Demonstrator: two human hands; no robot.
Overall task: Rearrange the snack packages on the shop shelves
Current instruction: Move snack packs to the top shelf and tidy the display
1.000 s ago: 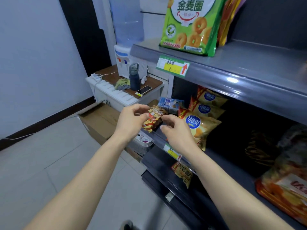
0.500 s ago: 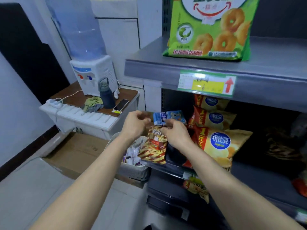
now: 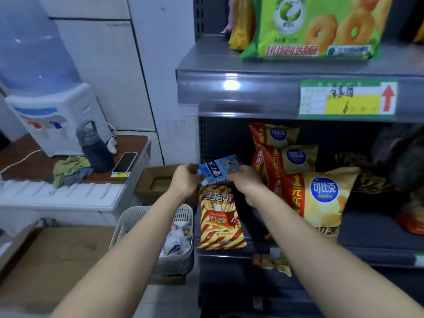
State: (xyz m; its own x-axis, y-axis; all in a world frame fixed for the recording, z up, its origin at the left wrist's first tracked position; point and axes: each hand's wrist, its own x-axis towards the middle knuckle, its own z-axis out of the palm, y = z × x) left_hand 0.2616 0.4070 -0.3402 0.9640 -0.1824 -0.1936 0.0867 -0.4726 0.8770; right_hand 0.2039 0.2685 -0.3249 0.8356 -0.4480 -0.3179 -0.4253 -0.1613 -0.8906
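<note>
A blue snack packet (image 3: 218,169) sits at the back left of the middle shelf (image 3: 376,251). My left hand (image 3: 187,180) grips its left edge and my right hand (image 3: 244,181) grips its right side. Just below them a red and yellow striped packet (image 3: 219,220) lies flat on the shelf, free of both hands. To its right stands a row of gold and red chip bags (image 3: 319,200). A green ring-snack bag (image 3: 319,26) stands on the top shelf (image 3: 241,88).
A grey plastic basket (image 3: 146,226) of small wrapped items stands on cardboard boxes (image 3: 57,260) left of the shelving. Behind it a side table holds a water dispenser (image 3: 52,115), a dark bottle (image 3: 96,148) and a phone (image 3: 125,162). Dark bags (image 3: 394,157) fill the shelf's right side.
The striped packet has been let go and now lies flat on the shelf. Both hands have moved back to the blue packet behind it. The view has come closer to the shelves.
</note>
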